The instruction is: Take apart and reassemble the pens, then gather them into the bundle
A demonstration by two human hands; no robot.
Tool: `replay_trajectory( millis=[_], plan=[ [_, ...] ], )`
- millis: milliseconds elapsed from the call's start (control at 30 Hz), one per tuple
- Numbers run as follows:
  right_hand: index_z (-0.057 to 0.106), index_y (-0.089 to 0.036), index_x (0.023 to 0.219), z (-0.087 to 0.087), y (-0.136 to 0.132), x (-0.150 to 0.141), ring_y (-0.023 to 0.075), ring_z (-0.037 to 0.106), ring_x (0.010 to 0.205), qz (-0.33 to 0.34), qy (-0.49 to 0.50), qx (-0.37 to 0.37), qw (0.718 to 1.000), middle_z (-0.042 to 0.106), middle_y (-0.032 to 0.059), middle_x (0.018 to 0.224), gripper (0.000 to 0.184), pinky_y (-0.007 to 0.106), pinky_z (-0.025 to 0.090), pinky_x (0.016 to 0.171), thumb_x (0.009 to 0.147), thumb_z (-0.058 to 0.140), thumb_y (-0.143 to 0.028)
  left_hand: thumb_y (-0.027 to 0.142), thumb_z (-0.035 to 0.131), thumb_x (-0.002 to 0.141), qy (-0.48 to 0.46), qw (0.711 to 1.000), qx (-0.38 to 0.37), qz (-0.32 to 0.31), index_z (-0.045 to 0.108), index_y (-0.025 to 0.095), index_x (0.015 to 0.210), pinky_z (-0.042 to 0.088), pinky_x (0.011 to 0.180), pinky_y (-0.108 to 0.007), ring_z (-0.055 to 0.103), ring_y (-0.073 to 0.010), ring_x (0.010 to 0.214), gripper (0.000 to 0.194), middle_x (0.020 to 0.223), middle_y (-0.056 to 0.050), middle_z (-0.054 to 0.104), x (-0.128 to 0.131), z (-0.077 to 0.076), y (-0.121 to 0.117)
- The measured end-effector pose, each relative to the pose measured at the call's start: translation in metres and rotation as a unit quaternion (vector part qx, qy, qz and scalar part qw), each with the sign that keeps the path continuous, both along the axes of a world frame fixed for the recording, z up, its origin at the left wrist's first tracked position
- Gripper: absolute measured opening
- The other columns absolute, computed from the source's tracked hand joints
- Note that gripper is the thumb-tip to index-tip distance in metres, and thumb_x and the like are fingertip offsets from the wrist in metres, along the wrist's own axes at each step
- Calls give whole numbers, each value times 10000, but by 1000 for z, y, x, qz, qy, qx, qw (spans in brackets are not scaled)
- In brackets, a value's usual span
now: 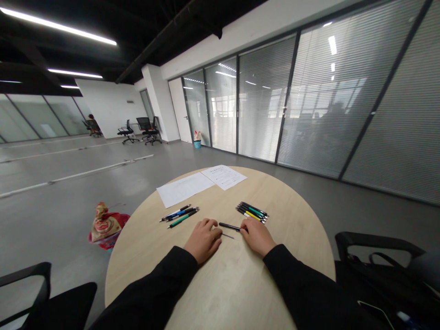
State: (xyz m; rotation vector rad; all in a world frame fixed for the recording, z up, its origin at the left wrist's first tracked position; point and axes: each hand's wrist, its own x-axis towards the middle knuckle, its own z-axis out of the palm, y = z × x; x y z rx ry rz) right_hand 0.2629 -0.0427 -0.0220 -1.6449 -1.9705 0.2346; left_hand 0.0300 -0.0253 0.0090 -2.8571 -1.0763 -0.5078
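A black pen (229, 226) is grasped near one end in the grip of the right hand (257, 236); its other end is pointed toward the left hand (204, 238). The left hand's fingers are curled and lowered to the counter (220, 284), just beside that end. A thin dark rod (228, 236) is seen at these fingertips, below the pen; whether it is pinched by the left grip or only lies there cannot be told. The pen and rod are placed about midway between the left and right edges of the round counter.

Just beyond the right hand, toward the right edge, a row of pens (252, 211) is laid side by side, with black, green and yellow parts. Beyond the left hand, toward the left edge, a looser group of pens (178, 213) is laid at a slant, the green one being nearest. Near the far edge, a blank-looking sheet (185, 189) and a printed sheet (224, 177) are set side by side.

Off the left edge, a bin with a red liner (117, 223) is seen on the floor, topped by a crumpled brown bag (103, 225).
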Motion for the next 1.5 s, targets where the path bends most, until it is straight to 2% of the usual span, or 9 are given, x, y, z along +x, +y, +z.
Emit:
replay_trajectory(
  millis=[233, 367, 533, 767, 933, 1100, 1233, 1300, 1500],
  plan=[
    [636, -196, 792, 0, 1, 1, 176, 581, 867, 3, 2, -3, 1000, 651, 43, 866, 78, 262, 389, 774, 850, 590, -173, 264, 511, 934, 3, 999, 27, -30, 693, 248, 910, 406, 812, -369, 491, -221, 955, 184, 1026, -74, 611, 11, -12, 4],
    [627, -195, 782, -2, 2, 1, 177, 580, 867, 6, 4, 6, 1000, 649, 42, 861, 78, 263, 392, 783, 846, 593, -166, 223, 518, 937, 42, 996, 49, -61, 656, 216, 816, 385, 807, -365, 483, -217, 946, 183, 968, -59, 626, 17, -9, 5],
    [619, -190, 776, -1, 2, 1, 178, 575, 861, 10, 7, 10, 1000, 648, 44, 855, 79, 265, 390, 788, 842, 594, -155, 212, 477, 958, 93, 988, 81, -91, 600, 189, 821, 376, 805, -355, 482, -211, 910, 186, 915, -61, 609, 24, -3, 4],
    [617, -188, 788, -3, 3, 3, 178, 571, 854, 12, 15, 9, 1000, 641, 41, 851, 67, 264, 392, 783, 848, 594, -169, 190, 435, 964, 105, 985, 108, -87, 574, 180, 873, 369, 793, -373, 490, -226, 884, 167, 917, -80, 595, 29, 1, 1],
    [612, -184, 776, -5, 3, 4, 174, 569, 846, 11, 24, 6, 1000, 637, 47, 855, 74, 260, 391, 777, 845, 590, -166, 142, 414, 947, 31, 994, 91, -59, 569, 172, 962, 372, 826, -376, 501, -226, 911, 158, 1001, -94, 613, 23, 4, 2],
    [593, -186, 784, -6, 3, 4, 178, 571, 827, 3, 42, 0, 999, 636, 49, 832, 88, 265, 387, 754, 860, 551, -176, 67, 437, 876, -23, 994, 107, 9, 565, 168, 947, 359, 852, -395, 516, -224, 848, 178, 889, -74, 630, 6, 4, 9],
    [584, -189, 849, -8, 6, 5, 190, 585, 827, -13, 89, 1, 996, 644, 57, 847, 90, 277, 393, 747, 883, 501, -188, 86, 367, 928, -21, 984, 155, 88, 559, 177, 927, 354, 825, -399, 525, -234, 818, 213, 853, -75, 631, -10, 4, 18],
    [572, -191, 870, -8, 7, 5, 195, 588, 829, -16, 124, 13, 992, 646, 59, 857, 99, 282, 402, 745, 891, 474, -190, 94, 382, 924, -12, 978, 171, 120, 562, 181, 938, 352, 817, -405, 530, -251, 843, 201, 872, -85, 640, -16, 3, 22],
    [562, -200, 858, -5, 7, 4, 196, 584, 803, 5, 185, 31, 982, 641, 46, 837, 107, 288, 415, 727, 888, 461, -218, 58, 410, 881, 24, 972, 167, 163, 564, 188, 909, 347, 800, -404, 539, -268, 836, 203, 869, -90, 643, -21, 1, 26]
  ],
)
